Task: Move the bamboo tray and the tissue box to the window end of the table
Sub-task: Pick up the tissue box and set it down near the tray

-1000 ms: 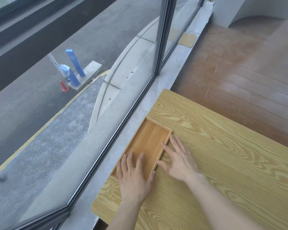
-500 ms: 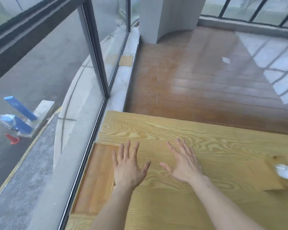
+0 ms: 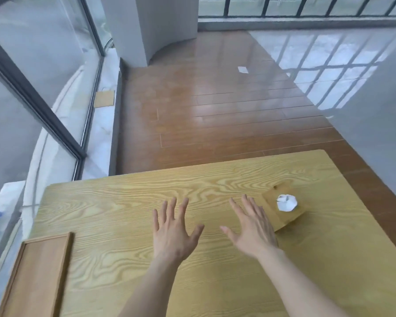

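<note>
Over table (image 3: 128, 202) | L hand (image 3: 173, 234) & R hand (image 3: 253, 229) splayed wide, empty | tissue box (image 3: 284, 208) by R

Glossy wood floor (image 3: 215, 115) reflects railing light beside tall windows (image 3: 32, 76).

Tray (image 3: 36, 275) at 8 o'clock on table (image 3: 124, 202), by window (image 3: 21, 88). Tissue box (image 3: 284, 208) at 3 o'clock, tissue up. Left hand (image 3: 173, 234) and right hand (image 3: 253, 232) spread flat, empty, between them; right just beside box.
</note>
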{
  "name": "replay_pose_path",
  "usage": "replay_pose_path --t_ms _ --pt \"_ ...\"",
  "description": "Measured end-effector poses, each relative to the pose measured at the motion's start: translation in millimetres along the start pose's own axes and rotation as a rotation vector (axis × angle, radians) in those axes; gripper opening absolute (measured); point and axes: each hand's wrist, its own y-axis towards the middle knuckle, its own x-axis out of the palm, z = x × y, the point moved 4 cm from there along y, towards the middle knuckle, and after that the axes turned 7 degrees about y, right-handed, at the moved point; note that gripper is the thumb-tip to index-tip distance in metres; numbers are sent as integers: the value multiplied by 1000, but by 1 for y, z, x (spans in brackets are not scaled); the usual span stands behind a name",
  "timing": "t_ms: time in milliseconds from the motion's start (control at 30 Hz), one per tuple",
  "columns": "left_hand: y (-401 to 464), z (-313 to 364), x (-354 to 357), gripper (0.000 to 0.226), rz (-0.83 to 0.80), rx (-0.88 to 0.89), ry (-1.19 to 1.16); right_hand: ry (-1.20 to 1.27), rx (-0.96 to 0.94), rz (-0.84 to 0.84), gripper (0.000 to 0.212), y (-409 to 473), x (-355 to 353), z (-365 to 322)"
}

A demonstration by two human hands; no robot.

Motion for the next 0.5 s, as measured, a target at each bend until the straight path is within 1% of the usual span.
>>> replay_pose_path --t_ms 133,233,333,400,500 --pt "10 70 26 85 -42 -46 -70 72 -2 96 81 3 -35 66" --pt "15 111 40 85 -69 -77 -135 115 38 145 74 8 -57 110" --pt "20 146 53 84 -113 -114 -243 280 127 223 66 17 -73 151" --pt "26 166 61 86 -153 -150 -375 387 227 279 61 25 -79 178" --pt "33 192 72 92 -198 -239 -657 520 380 319 58 36 -84 210"
